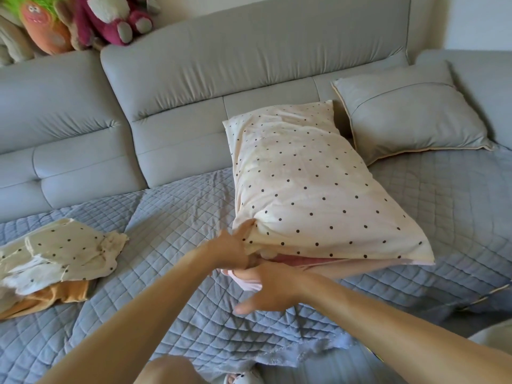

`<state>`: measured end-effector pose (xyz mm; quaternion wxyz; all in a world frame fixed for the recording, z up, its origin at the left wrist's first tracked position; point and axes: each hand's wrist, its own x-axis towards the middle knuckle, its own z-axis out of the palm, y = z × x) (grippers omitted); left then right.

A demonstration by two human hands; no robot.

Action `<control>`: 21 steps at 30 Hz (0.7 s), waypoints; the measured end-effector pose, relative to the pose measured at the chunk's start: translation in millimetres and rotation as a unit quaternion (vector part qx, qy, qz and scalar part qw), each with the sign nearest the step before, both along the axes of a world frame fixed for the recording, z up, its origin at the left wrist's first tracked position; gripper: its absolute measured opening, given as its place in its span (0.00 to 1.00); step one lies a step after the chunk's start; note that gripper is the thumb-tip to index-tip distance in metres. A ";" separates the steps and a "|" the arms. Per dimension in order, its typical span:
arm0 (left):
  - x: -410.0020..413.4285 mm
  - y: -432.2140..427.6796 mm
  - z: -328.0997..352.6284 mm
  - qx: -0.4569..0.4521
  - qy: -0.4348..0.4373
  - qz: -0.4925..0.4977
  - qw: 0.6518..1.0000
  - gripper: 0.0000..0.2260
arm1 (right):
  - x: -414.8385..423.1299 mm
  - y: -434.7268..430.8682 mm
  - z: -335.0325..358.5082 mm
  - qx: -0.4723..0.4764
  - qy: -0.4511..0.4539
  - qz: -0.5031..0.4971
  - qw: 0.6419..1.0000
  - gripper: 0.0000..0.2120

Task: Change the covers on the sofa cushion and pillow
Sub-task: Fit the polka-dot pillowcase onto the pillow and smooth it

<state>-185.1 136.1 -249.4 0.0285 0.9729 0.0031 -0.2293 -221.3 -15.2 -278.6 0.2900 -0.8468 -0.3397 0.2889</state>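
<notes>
A pillow in a cream cover with dark dots (304, 187) lies lengthwise on the sofa seat, its open end toward me. Pink fabric (293, 263) shows inside that opening. My left hand (235, 246) pinches the top edge of the cover at its near left corner. My right hand (270, 289) holds the pink lower edge of the opening just below, thumb spread out. A second crumpled dotted cover (61, 253) lies at the left on top of an orange cloth (58, 296). A grey sofa cushion (410, 115) leans on the backrest at the right.
The seat is spread with a blue quilted throw (171, 225). The grey sofa backrest (249, 67) runs behind, with plush toys (83, 20) on top at the far left. My knee (166, 370) shows at the bottom edge.
</notes>
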 end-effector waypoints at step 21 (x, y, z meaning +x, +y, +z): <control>-17.3 1.0 34.3 -0.146 0.040 0.074 0.986 0.44 | 12.0 -18.5 4.6 -0.058 -0.303 -0.105 0.945 0.16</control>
